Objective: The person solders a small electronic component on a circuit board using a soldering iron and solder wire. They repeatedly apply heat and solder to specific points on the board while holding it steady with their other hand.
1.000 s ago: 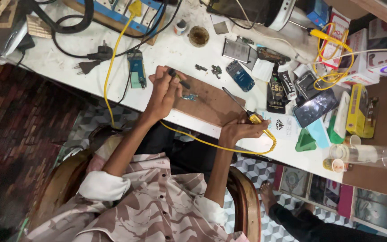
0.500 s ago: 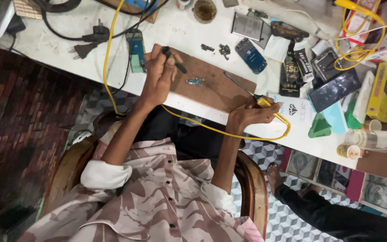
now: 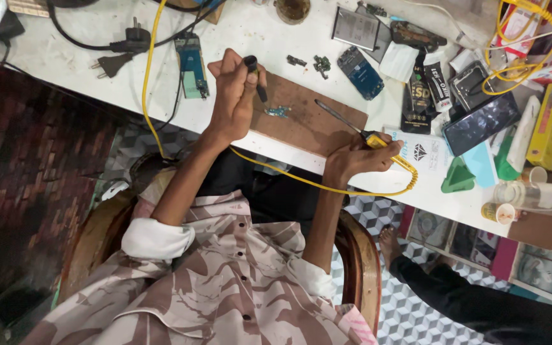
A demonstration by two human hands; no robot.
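My left hand (image 3: 231,96) is closed around a short black tool (image 3: 255,76) whose tip points down at the far left corner of a brown work board (image 3: 308,124). A small bluish circuit part (image 3: 278,112) lies on the board just right of that hand. At the board's near right corner, my right hand (image 3: 352,160) grips a yellow-handled soldering iron (image 3: 378,142). Its thin metal tip (image 3: 333,114) rests out over the board. The iron's yellow cable (image 3: 314,185) loops back under both forearms.
The white bench (image 3: 65,57) carries black plugs (image 3: 122,51), a green circuit board (image 3: 191,64), a blue phone board (image 3: 360,71), a dark phone (image 3: 480,121), green wedges (image 3: 458,179) and a clear bottle (image 3: 538,195). Another person's foot (image 3: 391,243) rests beside my wooden chair (image 3: 362,268).
The bench now sits closer and lower in the view. My left hand has drawn back from the small part toward the board's far left corner. My right hand keeps its grip on the iron.
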